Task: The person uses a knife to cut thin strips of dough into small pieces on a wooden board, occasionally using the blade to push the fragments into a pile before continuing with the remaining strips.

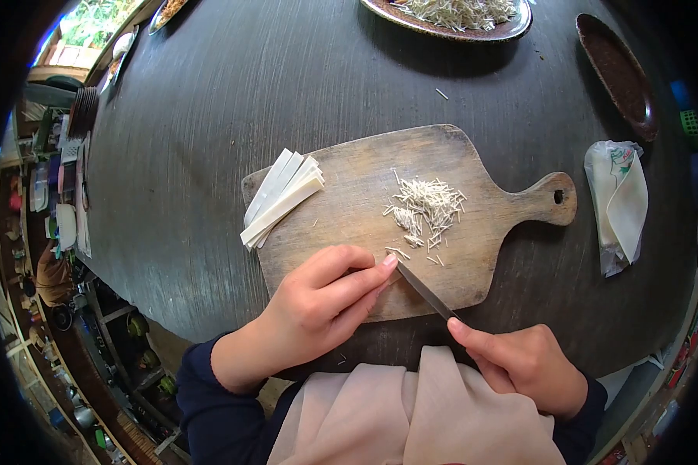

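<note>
Where the dark, wood-grained worktop [171, 116] spreads out in front of the person, a pale brown wooden cutting board [357, 182] lies near its close edge, handle pointing right. Beyond the board stands a round, speckled brown plate [473, 36] heaped with fine white slivers. The left hand [310, 302] reaches in from the lower left, back upward, wrist angled toward the board, its fingers bent and their tips gathered over the board's near part; whether they pinch anything cannot be told. The right hand [523, 356] comes from the lower right, closed in a grip, thumb stretched forward. At far right lies an oblong dark brown dish [614, 77], with a clear plastic packet [617, 205] holding a folded white sheet nearer the person. Flat white strips [283, 198] fan over the board's left edge. A slim, grey-bladed knife [425, 289], held by the right hand, slants up-left to the left fingertips. Short white cut slivers [434, 203] lie loosely piled right of the board's middle.
</note>
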`<state>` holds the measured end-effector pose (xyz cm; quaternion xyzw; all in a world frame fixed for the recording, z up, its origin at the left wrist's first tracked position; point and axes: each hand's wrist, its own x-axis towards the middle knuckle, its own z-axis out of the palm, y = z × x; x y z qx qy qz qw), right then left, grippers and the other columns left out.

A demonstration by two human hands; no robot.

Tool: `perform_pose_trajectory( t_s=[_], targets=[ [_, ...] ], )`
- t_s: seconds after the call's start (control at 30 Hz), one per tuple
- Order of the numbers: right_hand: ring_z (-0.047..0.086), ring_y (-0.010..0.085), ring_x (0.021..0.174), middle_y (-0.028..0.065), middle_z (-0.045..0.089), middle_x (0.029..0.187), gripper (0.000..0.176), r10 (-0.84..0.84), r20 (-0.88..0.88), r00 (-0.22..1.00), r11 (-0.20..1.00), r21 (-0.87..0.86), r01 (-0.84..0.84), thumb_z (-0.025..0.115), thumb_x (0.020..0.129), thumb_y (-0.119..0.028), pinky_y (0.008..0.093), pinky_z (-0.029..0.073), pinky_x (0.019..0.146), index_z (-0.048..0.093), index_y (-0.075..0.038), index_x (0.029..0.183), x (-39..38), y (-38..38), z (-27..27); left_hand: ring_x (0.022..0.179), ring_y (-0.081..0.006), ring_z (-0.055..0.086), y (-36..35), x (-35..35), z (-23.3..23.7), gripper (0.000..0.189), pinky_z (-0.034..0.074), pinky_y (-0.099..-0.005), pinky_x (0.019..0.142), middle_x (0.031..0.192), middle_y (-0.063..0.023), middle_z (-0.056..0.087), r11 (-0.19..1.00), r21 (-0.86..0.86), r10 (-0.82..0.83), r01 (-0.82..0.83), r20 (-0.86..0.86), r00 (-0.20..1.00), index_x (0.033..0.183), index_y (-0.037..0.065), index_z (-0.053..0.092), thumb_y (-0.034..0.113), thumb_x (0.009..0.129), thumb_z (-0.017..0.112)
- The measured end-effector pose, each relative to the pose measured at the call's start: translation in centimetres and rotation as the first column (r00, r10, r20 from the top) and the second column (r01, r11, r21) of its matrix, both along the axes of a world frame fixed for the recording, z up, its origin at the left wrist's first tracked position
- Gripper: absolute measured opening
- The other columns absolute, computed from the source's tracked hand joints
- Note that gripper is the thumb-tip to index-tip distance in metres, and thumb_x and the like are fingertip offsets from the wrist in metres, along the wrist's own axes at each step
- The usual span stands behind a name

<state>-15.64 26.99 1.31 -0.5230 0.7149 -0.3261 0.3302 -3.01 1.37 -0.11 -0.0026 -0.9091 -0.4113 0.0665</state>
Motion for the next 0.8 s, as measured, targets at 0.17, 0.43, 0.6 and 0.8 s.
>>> perform_pose_trajectory(
  t_s=[0.17,0.43,0.6,0.8],
  targets=[
    [0.058,0.0153,0.045,0.0018,0.054,0.054,0.061,0.028,-0.026,0.999,1.000,0.013,-0.027,0.069,0.080,-0.004,0.0308,0.044,0.042,0.055,-0.010,0.139,-0.1,0.3,0.5,0.079,-0.0219,0.061,-0.1,0.1,0.1,0.034,0.051,-0.0317,0.068,0.094,-0.0091,0.060,1.000,-0.010,-0.026,0.026,-0.005,1.000,0.116,0.000,0.068,-0.004,0.083,0.070],
    [0.062,0.0221,0.049,0.0077,0.066,0.068,0.062,-0.022,0.111,0.994,0.999,0.042,0.017,0.067,0.083,-0.002,0.0331,0.048,0.045,0.049,-0.007,0.142,-0.1,0.3,0.9,0.079,-0.0225,0.061,0.0,0.0,0.0,0.040,0.051,-0.0323,0.068,0.094,-0.0101,0.060,1.000,0.008,0.011,-0.011,0.023,1.000,0.122,0.002,0.066,-0.005,0.083,0.070],
    [0.063,0.0262,0.050,0.0123,0.067,0.073,0.055,-0.047,0.204,0.978,0.993,0.119,0.023,0.064,0.088,-0.003,0.0357,0.050,0.045,0.047,-0.006,0.141,-0.4,0.2,1.1,0.080,-0.0231,0.062,0.1,0.1,0.0,0.037,0.052,-0.0324,0.068,0.096,-0.0109,0.061,0.999,0.010,0.037,-0.038,0.032,0.999,0.119,0.002,0.066,-0.005,0.083,0.071],
    [0.063,0.0292,0.050,0.0153,0.065,0.070,0.053,-0.062,0.202,0.977,0.986,0.163,0.028,0.062,0.091,-0.003,0.0384,0.050,0.046,0.043,-0.003,0.140,-0.4,0.4,1.2,0.078,-0.0183,0.061,0.0,0.2,-0.4,0.035,0.050,-0.0279,0.065,0.096,-0.0088,0.061,1.000,0.002,0.028,-0.028,-0.005,1.000,0.112,0.004,0.071,-0.006,0.080,0.073]
  ],
)
